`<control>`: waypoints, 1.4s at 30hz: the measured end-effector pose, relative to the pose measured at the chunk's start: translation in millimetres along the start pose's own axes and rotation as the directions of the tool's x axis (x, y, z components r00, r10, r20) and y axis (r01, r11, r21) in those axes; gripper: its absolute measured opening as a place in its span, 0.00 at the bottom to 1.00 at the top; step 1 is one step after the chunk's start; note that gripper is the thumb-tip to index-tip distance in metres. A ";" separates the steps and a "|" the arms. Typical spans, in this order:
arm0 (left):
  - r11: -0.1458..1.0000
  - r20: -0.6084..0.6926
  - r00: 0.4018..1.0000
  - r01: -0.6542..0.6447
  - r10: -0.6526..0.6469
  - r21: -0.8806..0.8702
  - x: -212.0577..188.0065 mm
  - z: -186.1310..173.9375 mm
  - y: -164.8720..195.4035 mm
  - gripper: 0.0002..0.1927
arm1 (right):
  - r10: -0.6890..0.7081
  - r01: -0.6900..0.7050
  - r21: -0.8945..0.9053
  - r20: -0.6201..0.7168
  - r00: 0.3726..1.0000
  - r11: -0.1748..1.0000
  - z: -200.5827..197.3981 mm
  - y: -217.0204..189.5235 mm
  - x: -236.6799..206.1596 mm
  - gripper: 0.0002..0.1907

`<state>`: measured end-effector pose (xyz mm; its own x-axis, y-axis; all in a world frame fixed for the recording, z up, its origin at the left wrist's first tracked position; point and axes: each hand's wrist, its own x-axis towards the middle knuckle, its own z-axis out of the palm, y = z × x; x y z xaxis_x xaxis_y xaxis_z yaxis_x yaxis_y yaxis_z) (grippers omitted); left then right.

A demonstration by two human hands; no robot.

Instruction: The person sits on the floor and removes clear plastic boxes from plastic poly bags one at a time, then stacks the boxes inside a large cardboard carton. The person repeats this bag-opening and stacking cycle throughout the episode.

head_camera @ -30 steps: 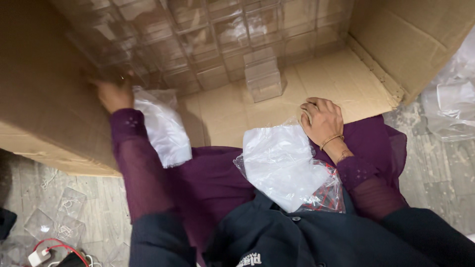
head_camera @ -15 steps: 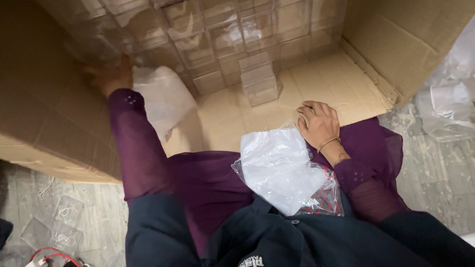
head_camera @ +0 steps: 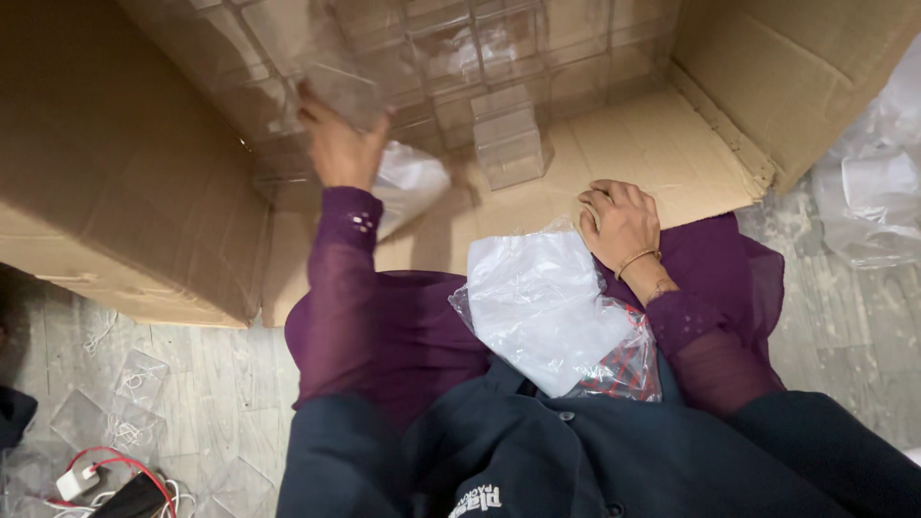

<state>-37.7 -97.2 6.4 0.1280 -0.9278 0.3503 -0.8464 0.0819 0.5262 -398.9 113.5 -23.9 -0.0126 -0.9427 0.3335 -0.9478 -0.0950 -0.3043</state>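
Cardboard walls of a large open carton [head_camera: 125, 192] fill the upper part of the head view, its flaps spread on the pale wooden floor [head_camera: 230, 384]. At twelve o'clock, stacked clear plastic boxes [head_camera: 460, 48] line the back of the carton, and one small clear box [head_camera: 513, 144] stands alone on the cardboard bottom, just in front of the stack. The left hand [head_camera: 341, 144], at eleven o'clock, reaches up into the carton and its fingers are closed on a clear plastic box [head_camera: 336, 86] held against the stack. Just right of that wrist lies a crumpled clear plastic bag [head_camera: 408, 182]. The right hand [head_camera: 619, 221], at one o'clock, rests loosely curled on the cardboard bottom, empty, touching the upper edge of a clear plastic bag [head_camera: 537, 297] that lies across the purple-clad lap. Beneath that bag, toward four o'clock, sits a packet with red and white contents [head_camera: 628, 369]. At eight o'clock, small clear packets [head_camera: 134, 384] lie on the floor beside a white charger with a red cable [head_camera: 82, 475]. At three o'clock more clear plastic wrapping [head_camera: 878, 182] lies on the floor.
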 end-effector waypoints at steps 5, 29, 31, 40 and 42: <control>0.995 0.183 0.979 -0.072 0.085 -0.074 -59.5 25.0 43.0 0.63 | -0.008 0.007 -0.011 -0.004 1.000 1.000 0.1 0.5 -3.2 0.11; 0.728 0.537 0.619 -0.083 0.573 -0.681 -160.2 -25.3 57.0 0.61 | -0.353 -0.262 0.865 0.427 0.833 0.429 -38.4 -54.7 28.7 0.61; 0.723 0.532 0.604 -0.111 0.594 -0.682 -158.1 -27.0 55.3 0.61 | -0.353 -0.286 0.874 0.430 0.831 0.392 -33.4 -54.0 26.4 0.62; 0.764 0.515 0.649 -0.164 0.560 -0.624 -153.3 -43.4 66.0 0.63 | -0.348 -0.357 0.862 0.478 0.806 0.359 -34.9 -63.5 28.9 0.60; 0.833 0.565 0.666 -0.159 0.486 -0.529 -150.0 -53.7 74.9 0.63 | -0.369 -0.396 0.869 0.487 0.792 0.297 -44.8 -66.9 32.1 0.62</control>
<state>-92.5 67.7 34.9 -0.6183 -0.7843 0.0512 -0.4521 0.4082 0.7931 -350.2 103.9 47.1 0.4952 -0.8668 -0.0578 0.0002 0.0667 -0.9978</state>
